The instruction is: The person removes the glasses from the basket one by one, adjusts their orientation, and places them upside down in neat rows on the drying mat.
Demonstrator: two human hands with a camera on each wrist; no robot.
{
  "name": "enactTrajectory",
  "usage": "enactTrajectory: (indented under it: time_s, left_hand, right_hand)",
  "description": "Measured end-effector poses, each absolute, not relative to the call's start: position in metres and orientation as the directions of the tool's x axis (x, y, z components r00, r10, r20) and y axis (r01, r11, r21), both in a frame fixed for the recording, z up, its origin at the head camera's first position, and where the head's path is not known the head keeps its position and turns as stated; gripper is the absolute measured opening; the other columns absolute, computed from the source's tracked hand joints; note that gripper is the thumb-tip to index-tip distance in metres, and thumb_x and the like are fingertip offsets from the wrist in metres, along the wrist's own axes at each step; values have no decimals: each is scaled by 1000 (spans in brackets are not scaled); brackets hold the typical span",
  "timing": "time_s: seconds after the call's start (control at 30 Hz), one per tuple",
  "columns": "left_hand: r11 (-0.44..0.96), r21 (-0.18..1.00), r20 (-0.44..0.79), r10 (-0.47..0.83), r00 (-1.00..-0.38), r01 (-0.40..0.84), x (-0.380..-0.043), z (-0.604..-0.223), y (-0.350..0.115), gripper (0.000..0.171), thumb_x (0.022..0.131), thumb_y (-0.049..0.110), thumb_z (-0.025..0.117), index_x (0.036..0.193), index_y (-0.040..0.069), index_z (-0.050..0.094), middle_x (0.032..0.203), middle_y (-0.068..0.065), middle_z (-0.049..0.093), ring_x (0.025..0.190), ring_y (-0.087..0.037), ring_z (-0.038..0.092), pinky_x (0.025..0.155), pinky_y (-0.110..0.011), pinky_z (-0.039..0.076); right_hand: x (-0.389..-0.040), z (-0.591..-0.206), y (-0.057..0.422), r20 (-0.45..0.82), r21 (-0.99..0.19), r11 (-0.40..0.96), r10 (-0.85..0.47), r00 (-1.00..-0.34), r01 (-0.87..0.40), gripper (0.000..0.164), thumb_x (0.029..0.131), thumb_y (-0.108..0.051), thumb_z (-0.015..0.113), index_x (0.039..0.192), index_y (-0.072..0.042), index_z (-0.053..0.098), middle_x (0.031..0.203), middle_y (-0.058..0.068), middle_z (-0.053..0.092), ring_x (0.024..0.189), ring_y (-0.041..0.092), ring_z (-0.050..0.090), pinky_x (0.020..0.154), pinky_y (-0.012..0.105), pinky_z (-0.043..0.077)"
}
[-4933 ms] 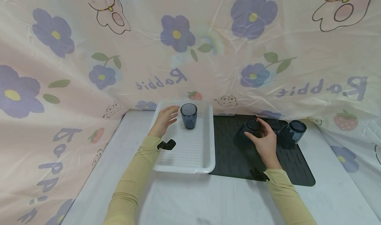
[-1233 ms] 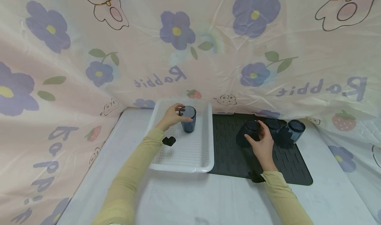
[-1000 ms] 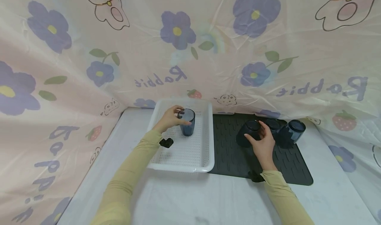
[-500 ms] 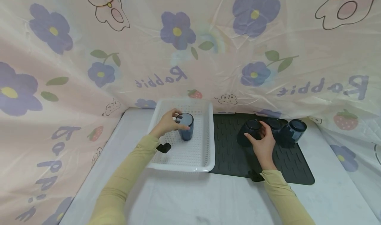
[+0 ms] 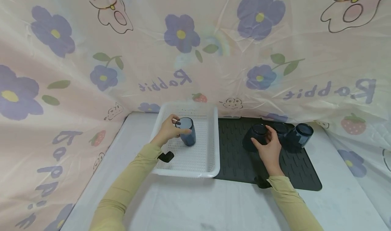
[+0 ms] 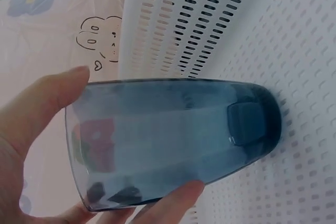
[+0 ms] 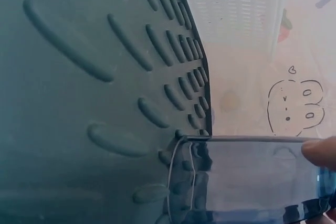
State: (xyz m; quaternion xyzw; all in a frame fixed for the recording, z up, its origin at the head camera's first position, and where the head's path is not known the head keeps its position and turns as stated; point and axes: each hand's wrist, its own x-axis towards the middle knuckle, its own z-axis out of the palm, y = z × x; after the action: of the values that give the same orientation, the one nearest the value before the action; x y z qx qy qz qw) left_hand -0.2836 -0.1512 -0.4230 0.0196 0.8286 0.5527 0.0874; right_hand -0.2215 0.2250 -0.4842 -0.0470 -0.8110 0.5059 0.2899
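My left hand (image 5: pixel 169 130) grips a translucent blue drinking glass (image 5: pixel 188 136) by its upper part, thumb on one side and fingers on the other. The glass is mouth up, slightly tilted, inside the white perforated basket (image 5: pixel 217 156). In the left wrist view the base of the glass (image 6: pixel 173 135) is at or just over the basket floor; whether it touches I cannot tell. My right hand (image 5: pixel 271 149) holds a second blue glass (image 5: pixel 252 137) upside down near its base. In the right wrist view that glass (image 7: pixel 247 177) has its rim down at the dark ribbed mat (image 7: pixel 68 103).
Two more blue glasses, a rear glass (image 5: pixel 280 128) and a right-hand glass (image 5: pixel 300 136), stand upside down on the dark mat (image 5: pixel 235 163) beside my right hand. A printed curtain (image 5: pixel 213 54) hangs close behind basket and mat. White table surface (image 5: pixel 195 200) lies in front.
The left hand, first beside the glass with fingers apart, has taken hold of it and drawn it left and nearer within the basket. The right hand and its glass have hardly moved.
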Motion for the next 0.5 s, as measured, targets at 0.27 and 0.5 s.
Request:
enactTrajectory:
  time_s: [0.27, 0.5]
  left_hand:
    - [363, 928, -131, 105, -986, -84, -276, -428, -156, 85, 65, 29, 90, 134, 13, 43, 121, -16, 45, 85, -30, 60, 74, -43, 58]
    - [333, 936, -167, 144, -975, -111, -269, -428, -161, 88, 67, 28, 90, 139, 13, 43, 124, -17, 44, 83, -30, 62, 76, -43, 58]
  right_hand:
    - [-219, -481, 227, 400, -856, 476, 366, -840, -201, 68, 77, 1, 77, 137, 0, 44, 128, 22, 52, 118, 36, 51, 101, 49, 41]
    - [-218, -477, 228, 370, -869, 461, 365, -855, -179, 67, 79, -1, 76, 138, 0, 44, 131, 21, 51, 122, 35, 50, 103, 48, 40]
